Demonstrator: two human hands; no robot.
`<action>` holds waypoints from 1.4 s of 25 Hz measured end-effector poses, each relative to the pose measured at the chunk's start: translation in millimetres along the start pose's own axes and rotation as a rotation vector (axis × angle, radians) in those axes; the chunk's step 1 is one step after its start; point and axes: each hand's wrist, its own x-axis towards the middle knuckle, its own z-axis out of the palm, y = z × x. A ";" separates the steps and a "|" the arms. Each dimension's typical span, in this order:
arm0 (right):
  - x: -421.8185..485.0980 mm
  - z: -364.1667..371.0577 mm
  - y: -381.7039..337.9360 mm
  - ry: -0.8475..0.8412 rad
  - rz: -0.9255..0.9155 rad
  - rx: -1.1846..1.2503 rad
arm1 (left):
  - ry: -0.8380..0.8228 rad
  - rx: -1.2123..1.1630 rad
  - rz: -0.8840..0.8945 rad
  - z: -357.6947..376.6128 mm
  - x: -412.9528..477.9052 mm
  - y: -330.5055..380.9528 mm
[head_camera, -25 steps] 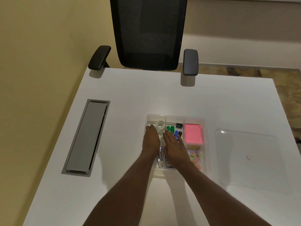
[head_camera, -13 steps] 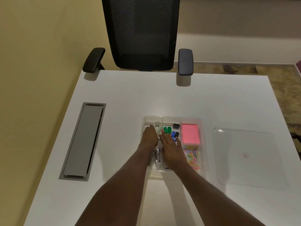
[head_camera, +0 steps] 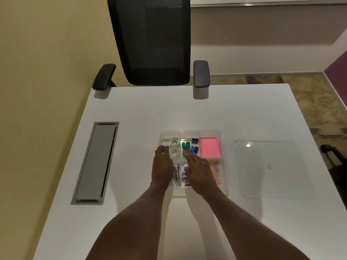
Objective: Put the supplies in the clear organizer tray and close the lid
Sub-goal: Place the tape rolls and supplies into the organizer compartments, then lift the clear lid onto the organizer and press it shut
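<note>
Shifted slightly since half a second back: left hand [head_camera: 162,166] now farther out on the left rim of the clear organizer tray [head_camera: 225,162], baring both tape rolls [head_camera: 174,147]; right hand [head_camera: 199,170] lower over the middle compartments, fingertips just short of the coloured binder clips [head_camera: 189,149]. Both hands flat and slack, palms down, gripping nothing, probably pressing things level so a cover can sit flush. Beyond the right fingertips, clips; farther right of them, pink sticky notes [head_camera: 210,148]; beside the right wrist, multicoloured paper clips [head_camera: 216,171]. Between the two hands, metal and blue items, too hidden to name. Well off to the right of the right hand, clear lid [head_camera: 270,168] lying flat on the white table [head_camera: 131,113], not yet fitted. Far left of the left hand, grey cable hatch [head_camera: 95,162]; straight ahead beyond the fingers, black chair [head_camera: 150,40].
</note>
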 end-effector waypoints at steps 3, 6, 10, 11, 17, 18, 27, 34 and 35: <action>-16.3 -13.2 -3.6 0.030 0.000 -0.002 | -0.002 0.062 -0.005 -6.9 -23.7 3.2; -38.3 -25.6 -6.4 0.038 0.026 0.002 | -0.017 0.102 0.012 -14.4 -49.7 5.4; -76.5 -32.7 -1.7 0.064 0.088 0.030 | -0.021 0.197 0.044 -13.3 -92.5 -2.5; -90.0 -30.9 1.2 0.072 0.098 0.020 | -0.024 0.195 0.046 -10.7 -104.8 -5.2; -152.3 -10.7 25.7 -0.077 0.148 0.024 | -0.119 0.230 0.050 15.4 -161.7 -11.8; -157.7 -9.2 30.3 -0.114 0.169 0.037 | -0.136 0.239 0.047 18.8 -167.4 -10.8; -178.9 -19.5 82.8 -0.157 0.217 0.044 | -0.130 0.288 0.043 51.7 -188.0 34.6; -183.8 -50.6 181.2 -0.193 0.266 0.032 | -0.109 0.309 0.105 98.9 -179.0 124.0; -182.2 -56.0 197.7 -0.196 0.257 0.022 | -0.112 0.309 0.112 107.4 -175.6 139.2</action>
